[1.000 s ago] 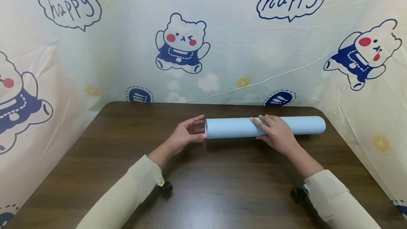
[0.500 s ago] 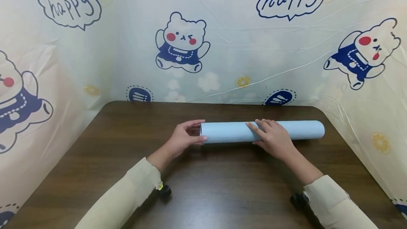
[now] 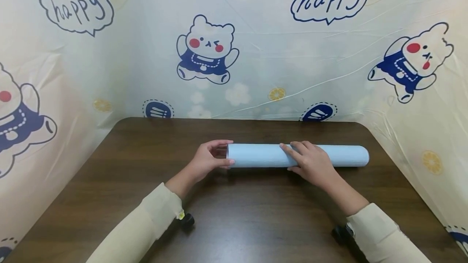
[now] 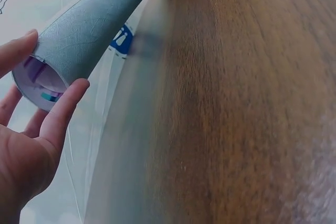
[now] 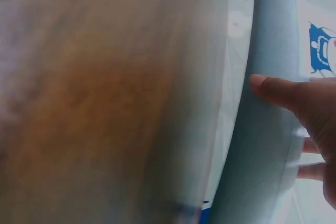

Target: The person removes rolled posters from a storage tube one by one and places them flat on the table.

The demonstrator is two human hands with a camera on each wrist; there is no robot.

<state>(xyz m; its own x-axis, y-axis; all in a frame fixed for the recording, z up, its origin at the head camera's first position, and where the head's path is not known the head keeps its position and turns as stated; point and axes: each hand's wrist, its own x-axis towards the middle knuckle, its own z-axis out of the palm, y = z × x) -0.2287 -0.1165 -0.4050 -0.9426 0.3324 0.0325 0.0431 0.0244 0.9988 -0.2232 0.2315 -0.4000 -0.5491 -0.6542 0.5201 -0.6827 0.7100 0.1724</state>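
Note:
A long light blue rolled-up sheet (image 3: 256, 156) lies crosswise over the far half of the table in the head view. My left hand (image 3: 204, 158) holds its left end, thumb on the near side and fingers curving around the rim. The left wrist view shows that open end of the roll (image 4: 86, 38), hollow, with a pale purple inner face and a small coloured print; the fingertips of my left hand (image 4: 39, 145) sit at its edge. Around the middle of the roll, my right hand (image 3: 312, 163) grips from above, its thumb (image 5: 273, 90) against the near side in the right wrist view.
The dark brown wooden table (image 3: 241, 218) has rounded far corners. Behind and beside it hangs a pale curtain (image 3: 267, 60) printed with bears and speech bubbles. A small black device (image 3: 187, 221) hangs under the left cuff, and another black device (image 3: 341, 234) under the right.
The roll has come nearer to me and slightly left, both hands moving along with it. My left fingers, at first right at the end's edge, now overlap it a little.

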